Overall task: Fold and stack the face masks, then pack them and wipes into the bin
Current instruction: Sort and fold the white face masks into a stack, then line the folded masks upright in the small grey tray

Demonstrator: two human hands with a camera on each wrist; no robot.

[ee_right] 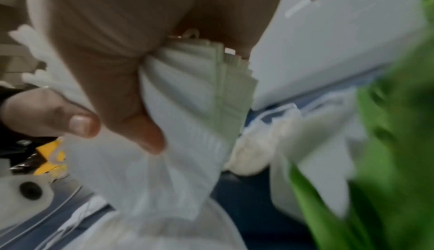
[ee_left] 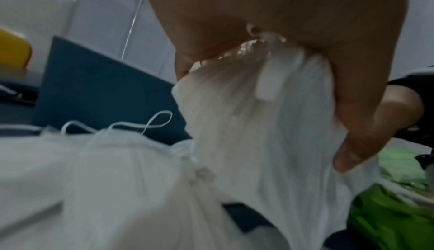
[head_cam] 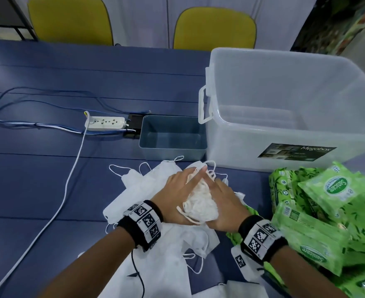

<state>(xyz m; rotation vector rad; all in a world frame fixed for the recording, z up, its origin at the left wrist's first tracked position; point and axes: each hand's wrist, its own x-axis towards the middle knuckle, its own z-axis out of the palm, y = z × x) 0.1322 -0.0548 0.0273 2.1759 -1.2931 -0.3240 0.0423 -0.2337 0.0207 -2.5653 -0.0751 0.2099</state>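
A stack of folded white face masks is held between my two hands, just above a loose pile of unfolded masks on the blue table. My left hand grips the stack's left side and my right hand its right side, with the fingertips meeting at the far end. In the left wrist view the stack sits between fingers and thumb. The right wrist view shows the stack's layered edges. Green wipe packs lie heaped at the right.
A large clear bin stands empty at the back right. A small grey-blue bin sits just beyond the masks. A power strip and cables lie to the left. Two yellow chairs stand behind the table.
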